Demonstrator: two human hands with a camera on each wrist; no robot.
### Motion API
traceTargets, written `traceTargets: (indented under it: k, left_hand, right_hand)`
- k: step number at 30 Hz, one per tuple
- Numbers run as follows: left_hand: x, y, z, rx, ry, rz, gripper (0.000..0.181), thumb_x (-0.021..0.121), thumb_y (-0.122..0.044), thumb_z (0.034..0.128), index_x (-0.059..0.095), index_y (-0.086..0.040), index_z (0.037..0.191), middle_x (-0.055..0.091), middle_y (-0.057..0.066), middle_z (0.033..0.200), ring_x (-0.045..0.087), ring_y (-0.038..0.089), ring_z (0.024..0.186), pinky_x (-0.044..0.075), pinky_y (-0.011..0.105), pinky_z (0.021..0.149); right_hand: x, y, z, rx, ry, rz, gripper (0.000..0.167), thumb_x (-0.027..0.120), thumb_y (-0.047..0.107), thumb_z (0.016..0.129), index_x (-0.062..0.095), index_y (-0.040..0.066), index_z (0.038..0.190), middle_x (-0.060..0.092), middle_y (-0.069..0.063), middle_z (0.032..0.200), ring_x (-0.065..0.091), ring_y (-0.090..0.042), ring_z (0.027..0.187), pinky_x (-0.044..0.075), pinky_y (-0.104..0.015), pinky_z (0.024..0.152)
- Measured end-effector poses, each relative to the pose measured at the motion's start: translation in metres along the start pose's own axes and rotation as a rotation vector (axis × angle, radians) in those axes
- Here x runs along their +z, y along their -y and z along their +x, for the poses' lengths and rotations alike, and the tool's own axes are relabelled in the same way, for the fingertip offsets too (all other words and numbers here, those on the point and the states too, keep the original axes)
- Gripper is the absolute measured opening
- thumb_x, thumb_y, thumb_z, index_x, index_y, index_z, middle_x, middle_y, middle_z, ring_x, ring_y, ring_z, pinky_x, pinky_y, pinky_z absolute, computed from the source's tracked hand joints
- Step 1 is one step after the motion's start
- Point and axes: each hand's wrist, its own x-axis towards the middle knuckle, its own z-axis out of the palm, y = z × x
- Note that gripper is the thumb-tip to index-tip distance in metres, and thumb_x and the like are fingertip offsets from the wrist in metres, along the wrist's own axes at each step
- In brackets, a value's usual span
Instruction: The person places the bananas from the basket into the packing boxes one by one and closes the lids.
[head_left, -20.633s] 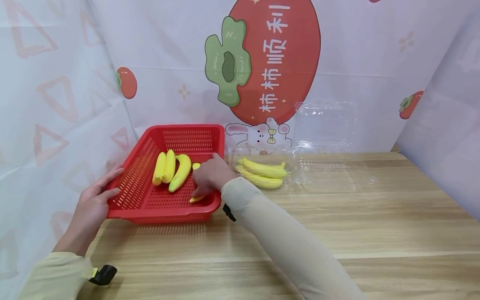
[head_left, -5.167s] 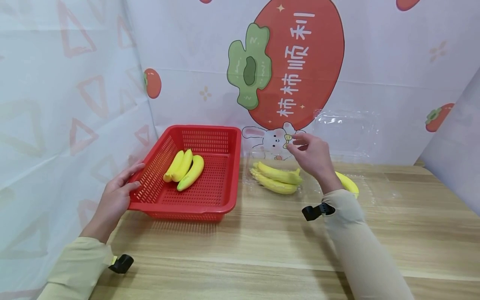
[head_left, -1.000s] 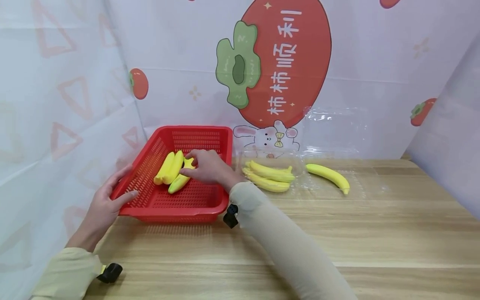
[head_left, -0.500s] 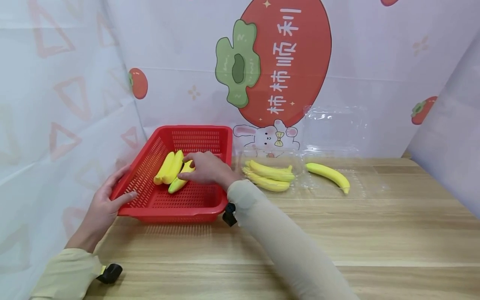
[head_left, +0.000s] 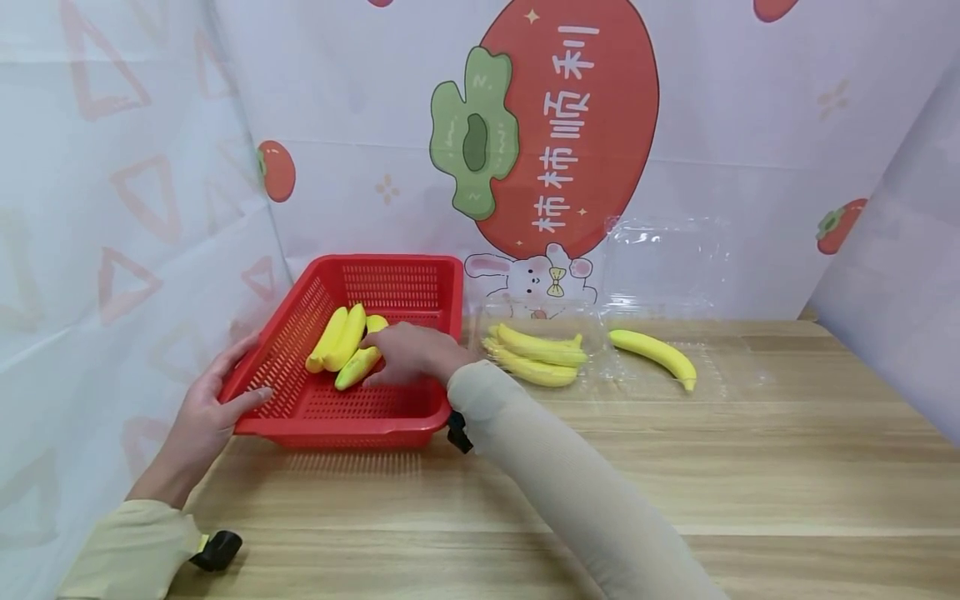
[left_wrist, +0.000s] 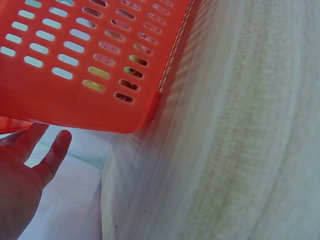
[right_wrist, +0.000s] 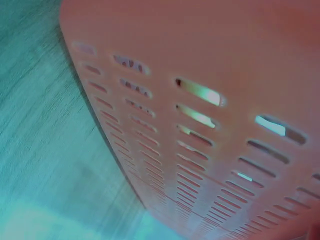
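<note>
Three yellow bananas lie in the red plastic basket [head_left: 352, 427] in the head view. My right hand [head_left: 412, 352] reaches over the basket's right side and holds the rightmost banana [head_left: 358, 367], thumb on its near side and fingers across its middle. Some fingertips are hidden. Beside it lie the middle banana [head_left: 348, 337] and the leftmost banana [head_left: 327, 340]. My left hand [head_left: 206, 412] grips the basket's left rim, its thumb over the edge; in the left wrist view, the hand [left_wrist: 22, 175] meets the rim. The right wrist view shows only the perforated basket wall [right_wrist: 200, 155].
Right of the basket, a clear plastic box [head_left: 480, 321] contains several bananas [head_left: 540, 354]. Beside it stands another clear box with its lid [head_left: 663, 250] raised, a single banana [head_left: 654, 354] inside. Printed cloth [head_left: 345, 100] surrounds the wooden table [head_left: 525, 533].
Since 20.6 s ago, a banana has come to lie in the right clear box. Over the last second my right hand has lowered and its fingers have closed round the rightmost banana in the basket.
</note>
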Motion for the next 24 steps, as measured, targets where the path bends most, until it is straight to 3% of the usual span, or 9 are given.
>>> traceTargets:
  k: [5, 12, 20, 24]
  left_hand:
    - [0.0006, 0.0009, -0.0004, 0.006, 0.0, -0.013, 0.074, 0.062, -0.003, 0.1045, 0.03, -0.023, 0.169, 0.048, -0.012, 0.136, 0.067, 0.0, 0.099, 0.063, 0.02, 0.074]
    - [0.0026, -0.0004, 0.0011, -0.01, -0.005, 0.031, 0.075, 0.063, -0.005, 0.1048, 0.03, -0.024, 0.169, 0.046, -0.011, 0.139, 0.068, 0.001, 0.097, 0.064, 0.021, 0.074]
    - [0.0018, -0.0013, 0.0, -0.016, -0.013, 0.053, 0.074, 0.063, -0.008, 0.105, 0.03, -0.025, 0.169, 0.041, -0.001, 0.146, 0.066, 0.0, 0.098, 0.063, 0.02, 0.074]
    - [0.0012, -0.0003, 0.0004, -0.005, -0.012, 0.035, 0.074, 0.063, -0.006, 0.1046, 0.032, -0.025, 0.169, 0.043, -0.006, 0.144, 0.066, 0.0, 0.098, 0.063, 0.02, 0.073]
  right_hand:
    - [0.0025, -0.0001, 0.0047, -0.012, 0.111, -0.015, 0.085, 0.087, 0.039, 0.087, 0.046, 0.036, 0.161, 0.053, 0.008, 0.159, 0.051, -0.015, 0.143, 0.055, -0.041, 0.112]
    - [0.005, -0.0006, 0.0063, -0.045, 0.201, -0.085, 0.086, 0.081, 0.04, 0.092, 0.037, 0.039, 0.165, 0.033, 0.011, 0.174, 0.032, -0.016, 0.161, 0.042, -0.044, 0.126]
    - [0.0052, -0.0007, 0.005, -0.076, 0.177, -0.123, 0.082, 0.082, 0.041, 0.091, 0.043, 0.034, 0.163, 0.036, 0.006, 0.169, 0.043, -0.019, 0.151, 0.051, -0.039, 0.118]
    - [0.0059, -0.0015, 0.0046, -0.094, 0.158, -0.144, 0.076, 0.08, 0.041, 0.093, 0.047, 0.032, 0.161, 0.038, 0.004, 0.164, 0.05, -0.018, 0.14, 0.054, -0.037, 0.114]
